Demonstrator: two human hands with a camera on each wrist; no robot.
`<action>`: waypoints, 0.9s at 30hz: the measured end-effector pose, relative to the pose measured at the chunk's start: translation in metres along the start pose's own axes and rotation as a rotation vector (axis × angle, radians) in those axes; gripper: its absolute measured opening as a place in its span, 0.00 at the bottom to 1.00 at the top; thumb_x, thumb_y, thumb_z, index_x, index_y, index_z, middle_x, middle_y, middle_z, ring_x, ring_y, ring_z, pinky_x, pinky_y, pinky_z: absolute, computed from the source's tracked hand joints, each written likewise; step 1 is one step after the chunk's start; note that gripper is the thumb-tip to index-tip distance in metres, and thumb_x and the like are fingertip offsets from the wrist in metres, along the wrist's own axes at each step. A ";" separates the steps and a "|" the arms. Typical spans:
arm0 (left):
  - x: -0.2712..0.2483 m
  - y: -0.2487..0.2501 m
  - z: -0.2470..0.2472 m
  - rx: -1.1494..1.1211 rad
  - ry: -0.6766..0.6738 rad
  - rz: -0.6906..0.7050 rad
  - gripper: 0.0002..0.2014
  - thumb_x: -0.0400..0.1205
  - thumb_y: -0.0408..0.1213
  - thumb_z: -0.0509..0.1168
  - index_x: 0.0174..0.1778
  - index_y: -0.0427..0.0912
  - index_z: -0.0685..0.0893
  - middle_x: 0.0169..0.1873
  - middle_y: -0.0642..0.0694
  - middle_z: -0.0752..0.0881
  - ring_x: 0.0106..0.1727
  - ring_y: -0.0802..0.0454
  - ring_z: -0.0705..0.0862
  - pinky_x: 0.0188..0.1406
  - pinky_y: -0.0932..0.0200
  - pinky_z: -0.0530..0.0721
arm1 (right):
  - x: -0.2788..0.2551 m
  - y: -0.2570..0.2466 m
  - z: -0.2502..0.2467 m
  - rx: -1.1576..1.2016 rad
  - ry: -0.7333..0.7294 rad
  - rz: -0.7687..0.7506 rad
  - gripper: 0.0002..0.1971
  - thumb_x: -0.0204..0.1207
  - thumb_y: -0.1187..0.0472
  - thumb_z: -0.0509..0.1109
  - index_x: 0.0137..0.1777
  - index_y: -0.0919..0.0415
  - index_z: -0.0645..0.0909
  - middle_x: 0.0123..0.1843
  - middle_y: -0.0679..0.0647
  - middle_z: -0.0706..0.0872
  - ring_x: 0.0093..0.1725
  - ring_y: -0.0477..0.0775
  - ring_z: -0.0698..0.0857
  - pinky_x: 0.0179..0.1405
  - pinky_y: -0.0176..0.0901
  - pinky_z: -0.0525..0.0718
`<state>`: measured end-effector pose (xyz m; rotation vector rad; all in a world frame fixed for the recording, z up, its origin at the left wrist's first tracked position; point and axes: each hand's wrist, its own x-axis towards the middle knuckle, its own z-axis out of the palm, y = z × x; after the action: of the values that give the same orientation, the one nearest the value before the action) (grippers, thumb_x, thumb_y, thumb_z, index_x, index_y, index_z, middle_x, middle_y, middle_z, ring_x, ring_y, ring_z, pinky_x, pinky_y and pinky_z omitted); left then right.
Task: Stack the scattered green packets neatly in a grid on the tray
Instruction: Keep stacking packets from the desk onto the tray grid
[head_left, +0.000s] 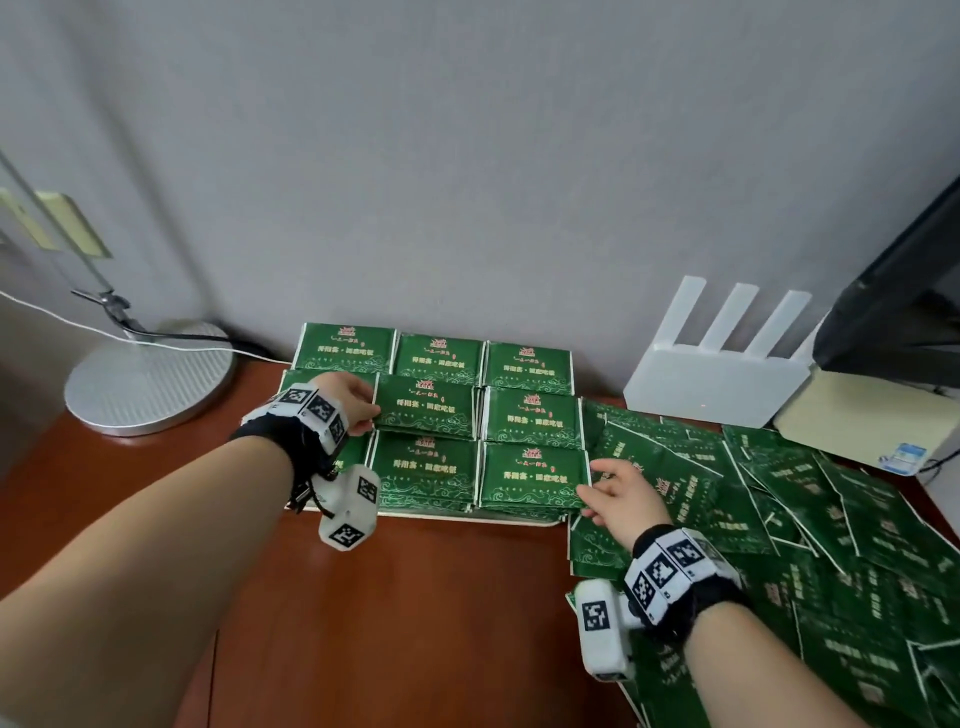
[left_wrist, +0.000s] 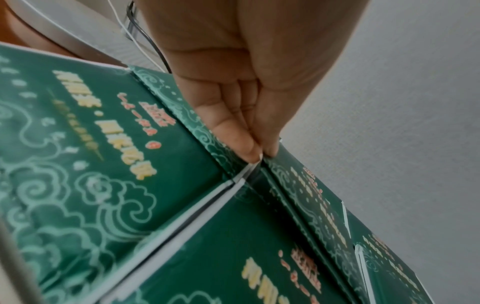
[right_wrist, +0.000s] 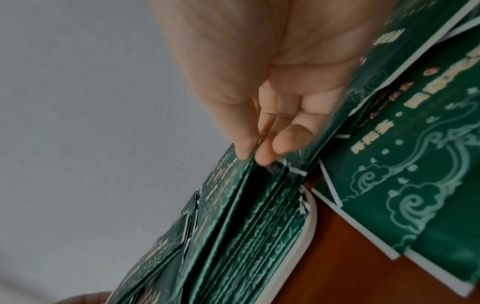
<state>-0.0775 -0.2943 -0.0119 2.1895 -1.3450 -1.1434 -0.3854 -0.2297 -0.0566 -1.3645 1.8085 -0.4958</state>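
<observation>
Head view, nearest first: two bare forearms reach over a reddish-brown wooden table (head_left: 395, 613), each wrist wearing a black strap with white marker blocks. At near right a loose heap of scattered green packets (head_left: 810, 545) overlaps in all directions; too many and too tangled to count.

Right hand (head_left: 621, 501): fingers loosely extended, tips against the right edge of the front-right stack (head_left: 532, 475). In the right wrist view the thumb and fingertips (right_wrist: 265, 158) lie on the top packets at that stack's corner. Not clearly a pinch, and nothing lifted.

The tray (head_left: 514, 519) is white, with only its front rim showing under the piles. On it stand packet stacks in a grid, three rows by three columns, nine stacks, the middle-left and front-left ones partly hidden by the left wrist.

Left hand (head_left: 353, 405): fingers straight and pressed together, tips against the left edge of the centre stack (head_left: 426, 408). The left wrist view shows the fingertips (left_wrist: 249, 152) set into the seam where the stacks meet.

Packets: dark green, pale cloud scrollwork, white edges, a red emblem and yellow Chinese characters, not legible.

Farther back: a round silver lamp base (head_left: 150, 379) with cables at left, a white router (head_left: 719, 364) with three antennas at right, and a dark monitor (head_left: 898, 291) at the far right edge. Grey wall (head_left: 467, 156) behind.
</observation>
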 end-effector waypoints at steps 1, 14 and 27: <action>0.002 0.000 0.000 0.006 0.001 -0.001 0.13 0.79 0.28 0.66 0.60 0.31 0.80 0.36 0.44 0.80 0.31 0.54 0.80 0.14 0.73 0.79 | 0.001 0.000 0.001 0.010 0.011 -0.009 0.18 0.78 0.62 0.66 0.67 0.61 0.70 0.42 0.49 0.83 0.36 0.43 0.84 0.34 0.30 0.80; 0.017 0.010 0.007 0.129 0.034 0.016 0.11 0.78 0.30 0.67 0.56 0.35 0.79 0.33 0.47 0.81 0.32 0.51 0.82 0.45 0.53 0.87 | 0.002 0.007 0.008 -0.028 0.096 -0.064 0.06 0.77 0.62 0.68 0.41 0.52 0.74 0.38 0.49 0.83 0.36 0.44 0.83 0.41 0.39 0.85; 0.009 0.010 0.003 0.302 0.111 0.098 0.23 0.77 0.35 0.69 0.68 0.40 0.73 0.62 0.39 0.79 0.56 0.44 0.82 0.53 0.53 0.82 | -0.005 -0.002 -0.004 -0.148 0.103 -0.125 0.02 0.78 0.60 0.65 0.45 0.54 0.79 0.44 0.44 0.79 0.48 0.47 0.79 0.54 0.40 0.77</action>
<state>-0.0831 -0.3066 -0.0116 2.3196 -1.6454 -0.8145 -0.3868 -0.2264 -0.0511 -1.5860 1.8816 -0.5149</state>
